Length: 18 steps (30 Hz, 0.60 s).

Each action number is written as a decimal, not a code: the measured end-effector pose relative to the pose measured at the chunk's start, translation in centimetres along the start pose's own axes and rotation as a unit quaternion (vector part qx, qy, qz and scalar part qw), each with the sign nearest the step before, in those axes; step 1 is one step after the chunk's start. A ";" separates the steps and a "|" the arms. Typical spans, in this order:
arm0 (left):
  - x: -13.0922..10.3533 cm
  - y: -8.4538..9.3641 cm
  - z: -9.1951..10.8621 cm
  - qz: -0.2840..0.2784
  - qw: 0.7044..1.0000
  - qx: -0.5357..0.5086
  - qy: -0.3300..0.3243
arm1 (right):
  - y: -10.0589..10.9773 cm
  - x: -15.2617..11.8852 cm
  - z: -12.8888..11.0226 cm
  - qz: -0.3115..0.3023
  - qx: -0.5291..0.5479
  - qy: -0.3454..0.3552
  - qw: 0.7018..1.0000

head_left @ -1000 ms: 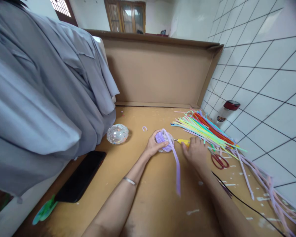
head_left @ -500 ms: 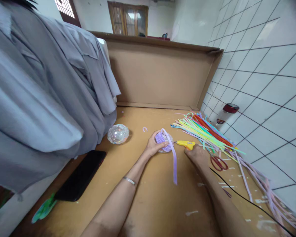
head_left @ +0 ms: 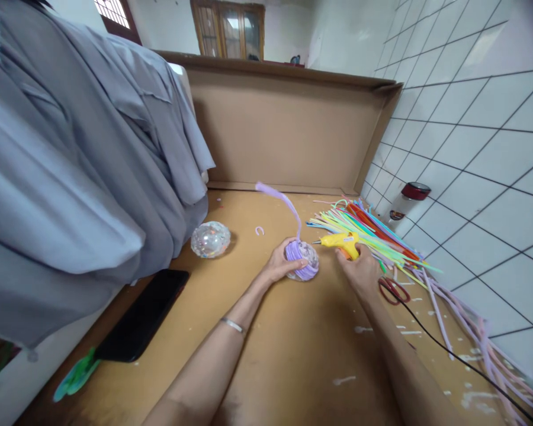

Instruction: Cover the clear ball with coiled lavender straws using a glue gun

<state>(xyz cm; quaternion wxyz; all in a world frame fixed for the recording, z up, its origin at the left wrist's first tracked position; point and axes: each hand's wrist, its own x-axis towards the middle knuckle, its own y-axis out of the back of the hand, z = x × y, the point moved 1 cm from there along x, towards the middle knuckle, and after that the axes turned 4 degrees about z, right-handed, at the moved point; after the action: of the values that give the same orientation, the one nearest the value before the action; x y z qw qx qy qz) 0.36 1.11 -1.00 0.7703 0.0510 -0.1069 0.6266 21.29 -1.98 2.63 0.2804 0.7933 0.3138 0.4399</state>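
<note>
My left hand is closed round a small clear bowl whose side is partly wrapped with purple pipe cleaner. The loose end of that pipe cleaner sticks up and curves away to the left. In my right hand is a yellow hot glue gun, gripped by its handle. Its nozzle points left at the bowl's upper right rim, with a small gap that I cannot judge exactly. A second clear bowl stands apart on the left, and a small pale curl lies between.
Many coloured pipe cleaners lie at the right beside red-handled scissors. A red-lidded jar stands against the tiled wall. A black cable runs across the right side. At left are a black phone and grey cloth; cardboard stands behind.
The pipe cleaner's loose end has swung from hanging toward me to pointing away. My left hand turned the bowl and shifted slightly right; my right hand raised the glue gun a little.
</note>
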 end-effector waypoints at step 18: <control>-0.1 -0.5 0.3 -0.049 0.999 -0.010 0.005 | 0.8 -0.9 -0.8 0.131 0.034 0.183 0.974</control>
<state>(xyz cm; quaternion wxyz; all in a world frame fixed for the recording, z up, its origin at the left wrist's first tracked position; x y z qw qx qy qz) 0.83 0.84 -0.74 0.8010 0.0450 -0.1069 0.5873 20.41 -3.08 3.13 0.1307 0.7429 0.2677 0.5995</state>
